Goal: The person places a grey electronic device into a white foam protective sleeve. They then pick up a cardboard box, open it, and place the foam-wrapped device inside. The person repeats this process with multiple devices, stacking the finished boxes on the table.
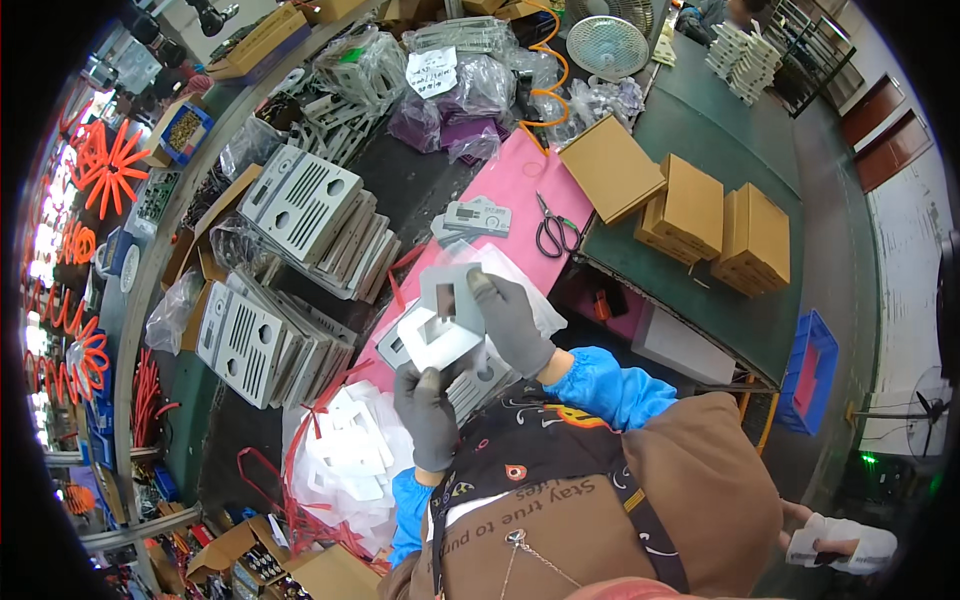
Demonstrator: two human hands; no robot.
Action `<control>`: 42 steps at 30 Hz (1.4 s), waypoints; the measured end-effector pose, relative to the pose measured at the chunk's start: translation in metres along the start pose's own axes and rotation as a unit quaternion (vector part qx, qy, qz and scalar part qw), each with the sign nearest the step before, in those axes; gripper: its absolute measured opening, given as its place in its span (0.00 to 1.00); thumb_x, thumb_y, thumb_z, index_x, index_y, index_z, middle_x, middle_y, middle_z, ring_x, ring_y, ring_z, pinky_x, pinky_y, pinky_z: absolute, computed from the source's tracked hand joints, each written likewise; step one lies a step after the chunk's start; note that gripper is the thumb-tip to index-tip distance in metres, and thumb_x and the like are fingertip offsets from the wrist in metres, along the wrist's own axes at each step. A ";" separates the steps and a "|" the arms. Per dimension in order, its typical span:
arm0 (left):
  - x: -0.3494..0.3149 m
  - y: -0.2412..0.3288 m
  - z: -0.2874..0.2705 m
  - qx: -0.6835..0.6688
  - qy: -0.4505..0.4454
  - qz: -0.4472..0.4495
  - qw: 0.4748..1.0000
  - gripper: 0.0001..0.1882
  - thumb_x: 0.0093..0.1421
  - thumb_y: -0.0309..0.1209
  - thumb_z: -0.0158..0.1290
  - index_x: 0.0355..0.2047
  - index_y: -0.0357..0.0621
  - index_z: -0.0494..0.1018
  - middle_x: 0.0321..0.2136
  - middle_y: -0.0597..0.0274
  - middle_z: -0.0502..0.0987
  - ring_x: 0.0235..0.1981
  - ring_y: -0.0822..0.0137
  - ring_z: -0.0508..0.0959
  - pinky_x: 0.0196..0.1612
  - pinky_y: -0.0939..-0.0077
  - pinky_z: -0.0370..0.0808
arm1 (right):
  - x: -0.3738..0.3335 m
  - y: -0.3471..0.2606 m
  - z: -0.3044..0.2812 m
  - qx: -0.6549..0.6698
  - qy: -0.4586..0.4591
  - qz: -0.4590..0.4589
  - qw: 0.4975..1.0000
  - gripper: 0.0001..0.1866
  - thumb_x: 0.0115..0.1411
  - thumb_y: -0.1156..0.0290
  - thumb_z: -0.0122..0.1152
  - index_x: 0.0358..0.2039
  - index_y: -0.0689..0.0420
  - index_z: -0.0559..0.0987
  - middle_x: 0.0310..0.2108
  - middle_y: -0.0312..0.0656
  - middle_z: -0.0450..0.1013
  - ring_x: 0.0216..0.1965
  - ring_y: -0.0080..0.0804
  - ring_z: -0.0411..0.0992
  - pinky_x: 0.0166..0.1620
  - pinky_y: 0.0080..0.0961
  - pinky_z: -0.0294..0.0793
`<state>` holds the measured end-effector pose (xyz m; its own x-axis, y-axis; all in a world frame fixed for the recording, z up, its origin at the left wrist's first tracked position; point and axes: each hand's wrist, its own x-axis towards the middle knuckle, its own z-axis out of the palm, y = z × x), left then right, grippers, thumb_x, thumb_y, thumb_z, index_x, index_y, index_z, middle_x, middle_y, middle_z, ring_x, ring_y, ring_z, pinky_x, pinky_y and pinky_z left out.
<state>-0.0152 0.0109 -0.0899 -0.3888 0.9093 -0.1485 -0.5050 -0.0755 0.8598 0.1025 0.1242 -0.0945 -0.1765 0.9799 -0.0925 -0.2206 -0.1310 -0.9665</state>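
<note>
Grey plate [467,312] and white plate [440,352] held up together

In the head view, the grey plate, pierced by a square window, is pinched at its upper right edge by the gloved right hand [515,325]. The white plate, overlapping it below, is pinched at its lower edge by the gloved left hand [425,420]; whether the two are joined cannot be told. Both are held over a pink sheet [520,178], with scissors [552,222] lying beyond. Handling of both plates together is judged to be the step in hand; next, steady edge grips seem called for.
</note>
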 end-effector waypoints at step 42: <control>-0.035 0.046 -0.070 0.166 0.088 -0.207 0.960 0.17 0.64 0.44 0.57 0.34 0.41 0.76 0.19 0.72 0.71 0.17 0.83 0.65 0.20 0.87 0.60 | -0.030 0.020 0.024 -0.385 -0.305 -0.635 0.596 0.18 0.40 0.68 0.67 0.35 0.56 0.76 0.33 0.41 0.73 0.34 0.40 0.75 0.30 0.32 0.74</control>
<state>-0.0790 -0.0535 -0.0790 -0.3463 0.7474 -0.5669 -0.3824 0.4393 0.8128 0.0805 0.0884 -0.1057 -0.7035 -0.0522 0.7088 -0.0831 0.9965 -0.0091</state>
